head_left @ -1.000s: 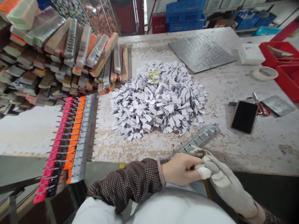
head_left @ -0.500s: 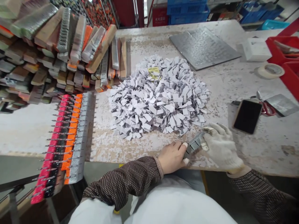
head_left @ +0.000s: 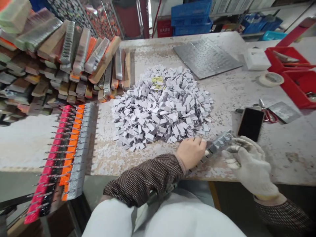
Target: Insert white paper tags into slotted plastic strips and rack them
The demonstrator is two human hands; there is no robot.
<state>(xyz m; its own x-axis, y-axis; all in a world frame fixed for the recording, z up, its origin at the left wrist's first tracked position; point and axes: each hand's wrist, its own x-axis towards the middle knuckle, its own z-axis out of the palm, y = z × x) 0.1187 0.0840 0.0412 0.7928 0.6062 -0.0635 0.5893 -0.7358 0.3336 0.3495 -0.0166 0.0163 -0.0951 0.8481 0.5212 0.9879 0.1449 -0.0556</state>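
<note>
Wrapped over the slotted grey bar [head_left: 219,142], the bare left hand [head_left: 191,153] holds it aslant near the front edge of the worn worktable [head_left: 222,98]; whether the gloved right hand [head_left: 251,168], fingers curled beside the bar's far end, pinches anything, I cannot tell. Leftward rises a stack of wooden bars [head_left: 49,70]; beyond the left hand spreads a heap of white tags [head_left: 160,112]; near the right lies a smartphone [head_left: 251,124].

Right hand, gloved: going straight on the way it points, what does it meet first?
Most likely the grey notched strip, just up and left of the right hand; the pile of white pieces lies beyond. Depth is unclear: they may already touch.
</note>
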